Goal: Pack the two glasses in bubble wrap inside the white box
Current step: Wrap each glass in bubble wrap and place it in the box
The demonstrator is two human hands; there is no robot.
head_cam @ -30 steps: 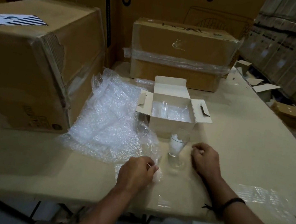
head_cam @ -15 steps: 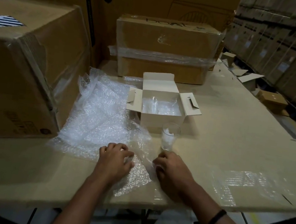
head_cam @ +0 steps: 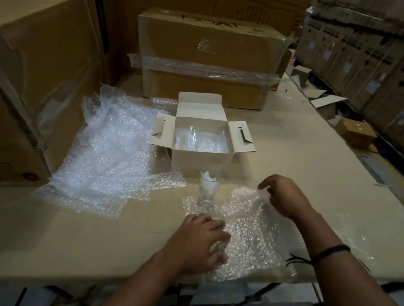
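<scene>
In the middle of the frame, white box [head_cam: 201,163]: open on the table [head_cam: 57,231], flaps spread, lined with bubble wrap.
First glass [head_cam: 188,138]: clear, inside the box at its left side, hard to make out against the wrap.
Second glass [head_cam: 209,186]: upright on the table just in front of the box, with something white stuffed inside. It stands at the far left corner of the small sheet.
Small sheet [head_cam: 248,238]: bubble wrap in the lower centre of the frame, near the table's front edge.
Left hand [head_cam: 199,242]: fingers and thumb curled round the sheet's left edge, low on the table.
Right hand [head_cam: 285,197]: pinches the sheet's far right corner and holds it lifted off the table. A dark band [head_cam: 332,251] circles the wrist.
Loose wrap [head_cam: 113,156]: a large crumpled pile left of the box.
Cardboard boxes: a big one [head_cam: 25,78] at the left edge of the frame, another [head_cam: 208,58] behind the white box, banded with clear tape.
</scene>
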